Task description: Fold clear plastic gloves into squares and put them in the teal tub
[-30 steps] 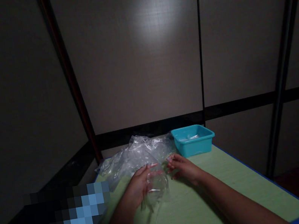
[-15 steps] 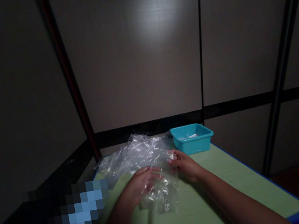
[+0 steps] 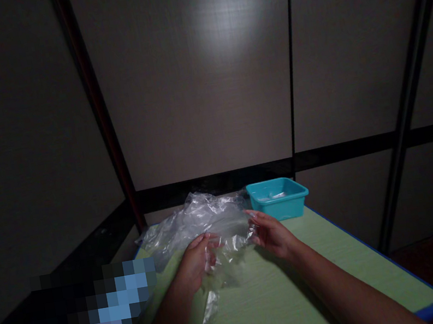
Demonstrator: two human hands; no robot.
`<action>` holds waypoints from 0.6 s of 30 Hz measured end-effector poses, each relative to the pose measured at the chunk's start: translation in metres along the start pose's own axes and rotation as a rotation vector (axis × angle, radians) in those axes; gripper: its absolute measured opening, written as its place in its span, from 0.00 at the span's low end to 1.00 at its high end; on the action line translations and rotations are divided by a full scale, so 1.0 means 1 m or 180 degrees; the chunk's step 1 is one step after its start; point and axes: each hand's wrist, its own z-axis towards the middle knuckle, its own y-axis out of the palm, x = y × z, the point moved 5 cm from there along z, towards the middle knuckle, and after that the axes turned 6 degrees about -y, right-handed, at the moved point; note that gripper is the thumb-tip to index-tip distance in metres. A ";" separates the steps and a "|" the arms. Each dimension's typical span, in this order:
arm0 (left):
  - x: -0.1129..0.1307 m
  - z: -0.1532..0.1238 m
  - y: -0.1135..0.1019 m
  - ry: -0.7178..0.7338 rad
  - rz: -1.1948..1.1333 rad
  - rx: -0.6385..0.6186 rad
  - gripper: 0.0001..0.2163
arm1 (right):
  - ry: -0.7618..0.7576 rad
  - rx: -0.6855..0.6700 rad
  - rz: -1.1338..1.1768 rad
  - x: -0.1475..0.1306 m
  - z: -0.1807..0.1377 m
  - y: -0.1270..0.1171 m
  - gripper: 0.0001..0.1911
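Observation:
A clear, crumpled plastic bag [image 3: 225,257] hangs between my two hands just above the green table [image 3: 304,291]. My left hand [image 3: 193,260] grips the bag's left side with its fingers curled around the film. The fingers of my right hand [image 3: 271,235] pinch the bag's right edge. A tail of the bag droops down to the tabletop by my left wrist. Right behind the held bag lies a pile of more clear plastic bags [image 3: 193,222].
A teal plastic tub [image 3: 278,198] stands at the table's far edge, right of the pile, with something pale inside. Grey wall panels with dark frames rise behind the table. The table has a blue rim; a blurred patch covers the lower left.
Both hands have lifted the bag slightly and moved it toward the pile. The bag has been stretched wider between them, and its lower end now trails down on the left.

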 end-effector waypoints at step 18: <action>0.004 -0.004 0.008 -0.0063 -0.0585 -0.0596 0.13 | 0.0132 -0.0369 -0.0496 0.011 -0.007 0.010 0.12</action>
